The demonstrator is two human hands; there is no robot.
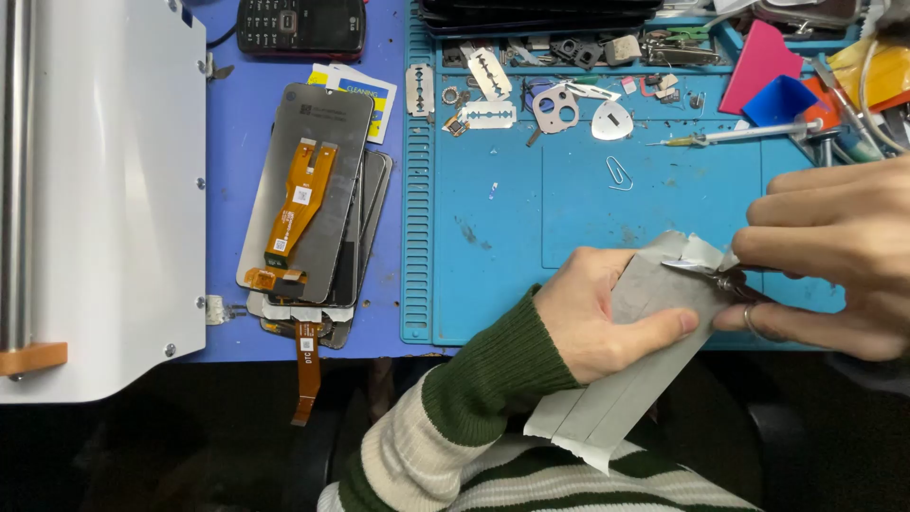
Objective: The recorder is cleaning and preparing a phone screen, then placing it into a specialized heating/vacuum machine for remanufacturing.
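Blue matting [493, 190] covered the surface. The left hand [592, 318] gripped a grey panel [630, 370] near the front edge, its lower end cut off by a striped sleeve [455, 427]. The right hand [834, 256] pinched small tweezers [735, 282], mostly hidden, at its taped corner. A yellow-blue label [365, 92] peeked behind stacked screens [308, 209].

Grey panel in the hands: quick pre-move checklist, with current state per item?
1. Left hand grips the grey panel, thumb across its face: ok.
2. Right hand holds a small metal tool at the panel's top corner: ok.
3. Tool tip is at the white film lifted at that corner: ok.
4. Whether the tip is under the film: cannot tell.
5. Panel supported by the blue mat: not ok, its lower end hangs past the edge.
6. Stack of screens lies apart from the hands: ok.
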